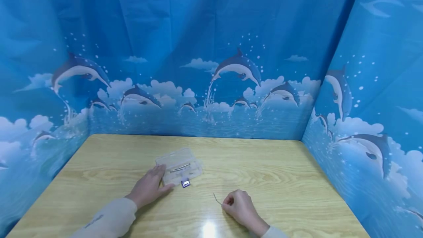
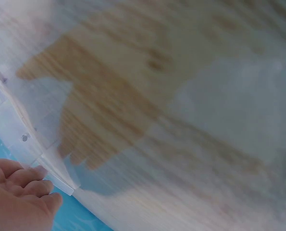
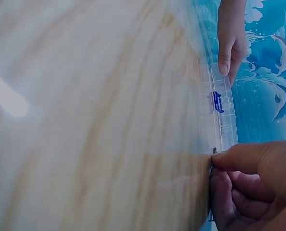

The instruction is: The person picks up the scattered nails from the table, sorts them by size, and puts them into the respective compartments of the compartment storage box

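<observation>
A small clear plastic box [image 1: 179, 167] with a blue latch [image 1: 185, 183] lies on the wooden table [image 1: 271, 179], a thin metal rod inside it. My left hand [image 1: 150, 187] rests flat against the box's near left side, fingers straight. In the right wrist view the same box [image 3: 221, 110] shows edge-on with the left hand's fingertips [image 3: 224, 62] on it. My right hand [image 1: 238, 205] sits nearer the front edge, right of the box, and pinches a thin metal pin [image 1: 216, 198] between thumb and fingers [image 3: 239, 159]. The left wrist view shows the box edge [image 2: 32, 139] beside the left fingers [image 2: 22, 187], blurred.
Blue dolphin-print curtains [image 1: 211, 58] wall the table at the back and both sides. A bright light reflection [image 1: 209, 229] lies on the wood near the front edge.
</observation>
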`<action>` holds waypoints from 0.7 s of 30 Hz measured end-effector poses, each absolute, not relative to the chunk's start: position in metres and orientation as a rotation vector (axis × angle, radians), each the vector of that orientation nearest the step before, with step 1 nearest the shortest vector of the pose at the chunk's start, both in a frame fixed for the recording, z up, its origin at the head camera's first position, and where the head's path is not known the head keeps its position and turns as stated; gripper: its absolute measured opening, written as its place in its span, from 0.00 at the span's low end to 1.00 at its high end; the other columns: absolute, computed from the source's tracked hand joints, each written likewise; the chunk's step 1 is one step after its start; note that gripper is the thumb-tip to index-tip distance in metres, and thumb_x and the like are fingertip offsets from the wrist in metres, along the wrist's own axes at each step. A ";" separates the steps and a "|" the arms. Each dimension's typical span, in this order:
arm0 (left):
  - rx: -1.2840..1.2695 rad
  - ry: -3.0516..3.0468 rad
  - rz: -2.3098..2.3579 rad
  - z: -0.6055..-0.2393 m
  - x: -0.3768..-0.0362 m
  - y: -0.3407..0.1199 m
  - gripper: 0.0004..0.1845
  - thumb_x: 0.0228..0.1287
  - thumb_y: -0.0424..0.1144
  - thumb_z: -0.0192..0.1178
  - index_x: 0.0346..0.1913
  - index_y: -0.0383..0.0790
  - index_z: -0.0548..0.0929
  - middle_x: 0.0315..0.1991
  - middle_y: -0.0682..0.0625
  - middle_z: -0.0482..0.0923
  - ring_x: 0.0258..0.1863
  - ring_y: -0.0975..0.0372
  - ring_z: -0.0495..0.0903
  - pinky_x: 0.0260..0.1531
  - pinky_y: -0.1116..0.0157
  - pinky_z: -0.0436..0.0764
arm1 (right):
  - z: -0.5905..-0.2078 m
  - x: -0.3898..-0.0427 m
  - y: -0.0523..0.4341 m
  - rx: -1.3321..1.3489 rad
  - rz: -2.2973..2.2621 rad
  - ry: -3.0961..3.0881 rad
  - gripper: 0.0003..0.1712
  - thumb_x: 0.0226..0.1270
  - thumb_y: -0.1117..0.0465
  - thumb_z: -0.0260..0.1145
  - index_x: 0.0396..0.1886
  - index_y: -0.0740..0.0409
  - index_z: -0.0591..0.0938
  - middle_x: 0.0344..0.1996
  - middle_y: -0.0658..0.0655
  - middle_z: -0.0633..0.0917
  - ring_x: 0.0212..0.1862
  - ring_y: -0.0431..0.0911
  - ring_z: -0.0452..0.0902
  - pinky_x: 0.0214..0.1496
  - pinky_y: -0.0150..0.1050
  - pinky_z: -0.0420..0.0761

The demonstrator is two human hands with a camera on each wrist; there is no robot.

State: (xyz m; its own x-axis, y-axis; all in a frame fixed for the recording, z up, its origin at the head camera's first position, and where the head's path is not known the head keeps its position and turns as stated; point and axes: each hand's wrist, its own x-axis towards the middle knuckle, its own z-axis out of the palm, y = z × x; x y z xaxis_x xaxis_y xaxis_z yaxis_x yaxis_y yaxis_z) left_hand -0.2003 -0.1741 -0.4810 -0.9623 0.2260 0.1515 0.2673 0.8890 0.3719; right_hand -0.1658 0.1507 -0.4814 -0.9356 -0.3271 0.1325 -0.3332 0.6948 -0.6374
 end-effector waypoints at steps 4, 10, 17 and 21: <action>-0.384 -2.948 -0.608 -0.482 -0.200 -0.174 0.44 0.61 0.60 0.60 0.67 0.26 0.64 0.67 0.32 0.64 0.67 0.40 0.62 0.66 0.44 0.63 | -0.482 -0.167 0.151 0.570 1.102 -2.877 0.04 0.50 0.69 0.69 0.21 0.57 0.85 0.18 0.45 0.83 0.19 0.30 0.72 0.23 0.24 0.76; -0.376 -2.950 -0.615 -0.481 -0.199 -0.173 0.44 0.61 0.59 0.60 0.67 0.26 0.64 0.67 0.32 0.64 0.67 0.40 0.62 0.66 0.43 0.63 | -0.480 -0.166 0.153 0.598 1.137 -2.890 0.04 0.52 0.69 0.68 0.23 0.58 0.85 0.19 0.46 0.83 0.21 0.30 0.73 0.24 0.24 0.77; -0.374 -2.940 -0.614 -0.483 -0.200 -0.174 0.44 0.61 0.59 0.60 0.68 0.27 0.64 0.67 0.32 0.64 0.67 0.40 0.62 0.66 0.43 0.63 | -0.472 -0.176 0.152 0.571 1.146 -2.859 0.04 0.55 0.68 0.69 0.24 0.58 0.85 0.21 0.47 0.84 0.22 0.31 0.74 0.25 0.24 0.78; -0.383 -2.932 -0.599 -0.485 -0.201 -0.175 0.44 0.61 0.60 0.60 0.68 0.27 0.64 0.66 0.32 0.65 0.67 0.40 0.63 0.66 0.43 0.63 | -0.463 -0.189 0.145 0.573 1.135 -2.851 0.04 0.58 0.67 0.69 0.25 0.57 0.85 0.22 0.46 0.84 0.23 0.32 0.75 0.27 0.24 0.78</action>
State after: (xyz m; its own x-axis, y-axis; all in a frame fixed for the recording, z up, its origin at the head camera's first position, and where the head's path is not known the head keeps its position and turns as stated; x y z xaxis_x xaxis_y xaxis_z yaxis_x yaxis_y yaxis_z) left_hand -0.2015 -0.1746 -0.4851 -0.9601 0.2209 0.1714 0.2705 0.8893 0.3688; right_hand -0.1895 0.1451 -0.4632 -0.9325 -0.3276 0.1521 -0.3426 0.6684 -0.6602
